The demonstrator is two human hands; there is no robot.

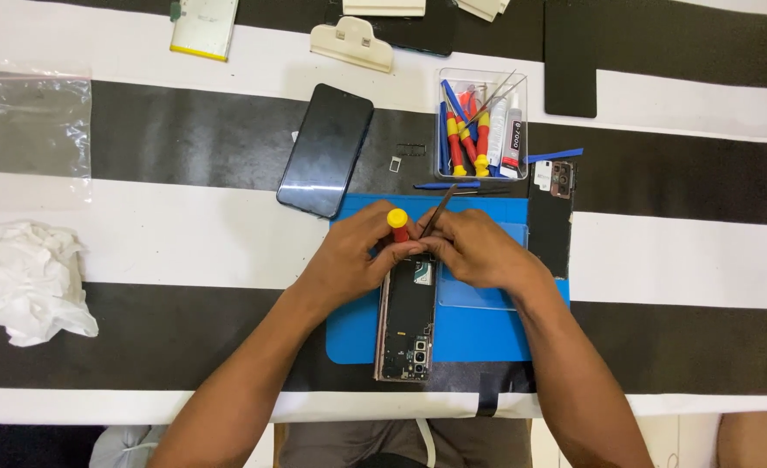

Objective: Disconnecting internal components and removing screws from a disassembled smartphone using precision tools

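Observation:
An opened phone body [408,325] with its circuit board showing lies lengthwise on a blue work mat [470,334]. My left hand [349,256] grips a red screwdriver with a yellow cap [397,221] at the phone's far end. My right hand [474,250] pinches dark tweezers [440,210] over the same end, right beside the screwdriver. Where the tool tips touch is hidden by my fingers.
A black phone screen [326,149] lies beyond the mat, a back cover [551,212] to the right. A clear tray [481,123] holds several screwdrivers and a glue tube. Crumpled white tissue [24,277] and a plastic bag [35,126] sit at the left. A blue pry tool [446,185] lies by the tray.

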